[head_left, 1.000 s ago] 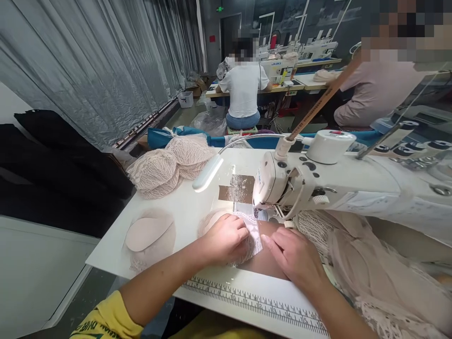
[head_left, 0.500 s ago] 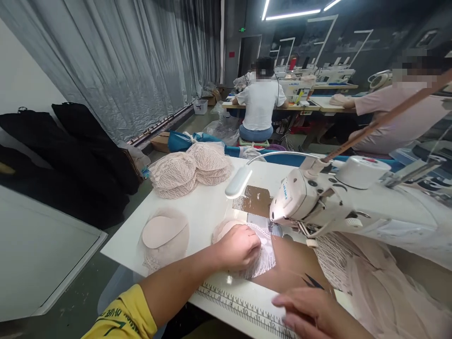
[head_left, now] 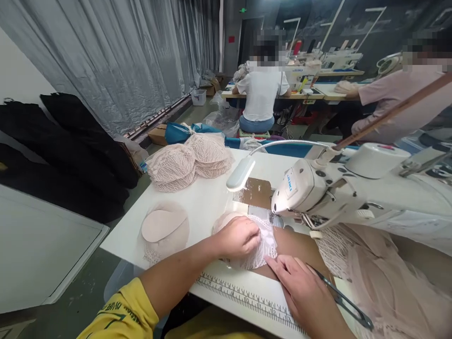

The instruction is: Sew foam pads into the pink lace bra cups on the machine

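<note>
A pale pink lace bra cup (head_left: 265,240) lies on the table at the sewing machine's needle end. Curled over it, my left hand (head_left: 240,238) grips its fabric with closed fingers; the fingertips are partly hidden. My right hand (head_left: 303,285) is open, its foremost fingertip at the cup's lower right lace edge. Close beside that hand on the right are dark scissors (head_left: 348,303), partly covered by it. The white sewing machine (head_left: 300,188) stands just beyond the cup, its lamp (head_left: 241,173) shining from above.
Stacked lace cups (head_left: 189,162) sit at the table's back left. A single cup (head_left: 164,230) lies at the left. Beige lace fabric (head_left: 384,273) spreads at the right. A printed ruler (head_left: 243,296) runs along the front edge. Two people (head_left: 261,96) sit at machines beyond.
My right hand has moved up and left, reaching the cup's lace edge and uncovering more of the scissors. My left hand stays on the cup. The view has shifted slightly.
</note>
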{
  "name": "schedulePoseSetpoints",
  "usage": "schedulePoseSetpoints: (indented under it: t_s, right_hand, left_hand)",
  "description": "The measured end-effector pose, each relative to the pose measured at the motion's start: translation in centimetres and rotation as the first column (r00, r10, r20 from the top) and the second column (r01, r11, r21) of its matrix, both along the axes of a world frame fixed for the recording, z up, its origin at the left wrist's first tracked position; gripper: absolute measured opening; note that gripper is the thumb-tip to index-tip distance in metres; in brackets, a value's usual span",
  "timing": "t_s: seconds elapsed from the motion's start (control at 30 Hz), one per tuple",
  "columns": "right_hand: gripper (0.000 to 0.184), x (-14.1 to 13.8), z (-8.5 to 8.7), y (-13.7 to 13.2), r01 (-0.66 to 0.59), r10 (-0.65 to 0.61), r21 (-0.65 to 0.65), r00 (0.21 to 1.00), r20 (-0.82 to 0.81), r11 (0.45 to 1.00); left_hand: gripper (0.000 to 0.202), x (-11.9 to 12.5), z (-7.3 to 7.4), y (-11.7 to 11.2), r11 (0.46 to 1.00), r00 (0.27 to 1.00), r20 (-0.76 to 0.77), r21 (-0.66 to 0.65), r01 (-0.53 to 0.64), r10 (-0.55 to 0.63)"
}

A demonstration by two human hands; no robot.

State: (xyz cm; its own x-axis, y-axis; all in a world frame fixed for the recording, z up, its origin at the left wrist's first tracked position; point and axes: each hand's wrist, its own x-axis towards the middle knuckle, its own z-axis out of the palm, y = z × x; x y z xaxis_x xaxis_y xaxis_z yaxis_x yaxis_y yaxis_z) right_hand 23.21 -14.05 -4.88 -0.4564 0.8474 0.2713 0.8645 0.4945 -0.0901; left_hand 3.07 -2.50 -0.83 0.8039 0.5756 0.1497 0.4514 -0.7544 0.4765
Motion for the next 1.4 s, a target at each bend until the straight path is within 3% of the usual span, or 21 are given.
schedulePoseSetpoints:
  t_s: [0.13, 0.3, 0.7, 0.83, 0.9, 1.0, 1.13, 1.27, 1.4]
  right_hand:
    - [0.044, -0.2, 0.5, -0.6, 0.058, -0.063, -0.078, 0.996, -0.061, 0.995]
    - [0.040, -0.2, 0.8, -0.8, 0.053, -0.065, -0.094, 0.990, -0.127, 0.994]
    - [0.040, 0.0, 0.5, -0.6, 0.034, -0.040, -0.039, 0.987, -0.155, 0.999]
    - [0.023, 0.4, 0.6, -0.6, 0.037, -0.004, 0.128, 0.969, -0.246, 0.991]
    - [0.015, 0.6, 0.8, -0.5, 0.063, -0.025, 0.123, 0.958, -0.285, 0.990]
    - [0.018, 0.9, 1.2, -0.2, 0.112, -0.092, 0.062, 0.959, -0.269, 0.992]
    - [0.031, 1.0, 1.5, 0.7, 0.109, -0.103, 0.045, 0.988, -0.116, 0.993]
    - [0.044, 1.1, 0.7, 1.0, 0.109, -0.109, -0.002, 0.994, -0.004, 0.994]
    - [0.051, 1.1, -0.1, 0.9, 0.121, -0.120, 0.042, 0.992, -0.028, 0.992]
  left_hand:
    - [0.012, -0.2, -0.2, -0.1, 0.994, 0.995, -0.003, 0.048, 0.095, -0.095]
    - [0.019, -0.1, -0.8, -0.4, 0.952, 0.969, -0.083, 0.181, 0.245, -0.233]
    - [0.029, 0.3, -1.1, -1.0, 0.912, 0.959, -0.162, 0.306, 0.272, -0.232]
    - [0.031, 0.4, -1.2, -1.2, 0.913, 0.961, -0.173, 0.313, 0.260, -0.215]
    - [0.032, 0.4, -1.1, -1.3, 0.916, 0.962, -0.175, 0.311, 0.254, -0.208]
    - [0.031, 0.5, -1.0, -1.3, 0.917, 0.964, -0.160, 0.311, 0.251, -0.210]
    - [0.030, 0.6, -1.1, -1.2, 0.908, 0.962, -0.123, 0.320, 0.272, -0.244]
    - [0.029, 0.5, -1.2, -1.2, 0.923, 0.965, -0.137, 0.289, 0.254, -0.222]
    - [0.033, 0.5, -0.9, -1.3, 0.922, 0.967, -0.176, 0.310, 0.233, -0.185]
